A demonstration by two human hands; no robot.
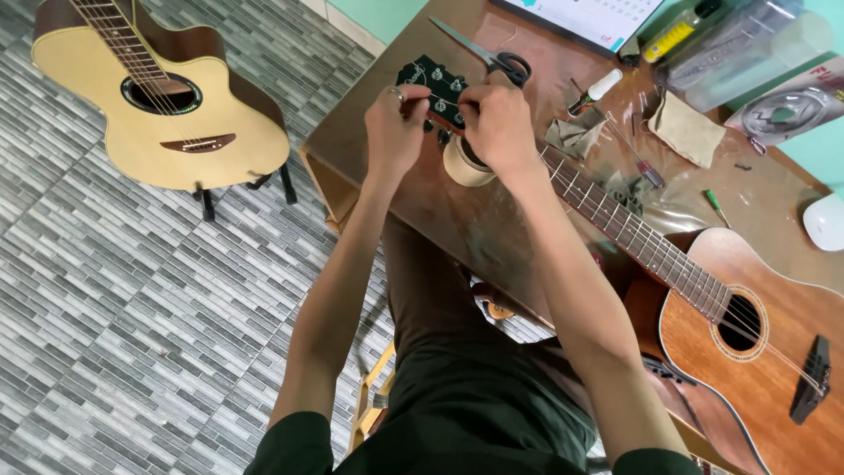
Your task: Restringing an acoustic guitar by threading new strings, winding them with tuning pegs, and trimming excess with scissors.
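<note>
Both hands work at the dark headstock point(437, 86) of a brown guitar point(738, 325) lying across the desk point(422, 189). The left hand point(393, 127), a ring on one finger, is curled with its fingertips pinched at the near edge of the headstock, seemingly on a tuning peg. The right hand point(498, 123) is closed over the headstock's right side, fingers bent down onto it; what it grips beneath is hidden. The guitar's neck rests on a roll of tape point(464, 167), its body lying off to the right.

As a judgement, the work looks mid-way: strings run along the fretboard and over the soundhole, so stringing seems largely done, with the pegs being adjusted or the ends left to trim.

Scissors point(488, 54) lie just beyond the headstock. Further right are crumpled cloths point(686, 129), small screwdrivers point(644, 165), a white-handled tool point(596, 91) and a white mouse point(825, 222) at the edge. The desk is worn brown wood. Left, on a grey tiled floor point(105, 308), a pale guitar point(158, 105) stands on a stand.
</note>
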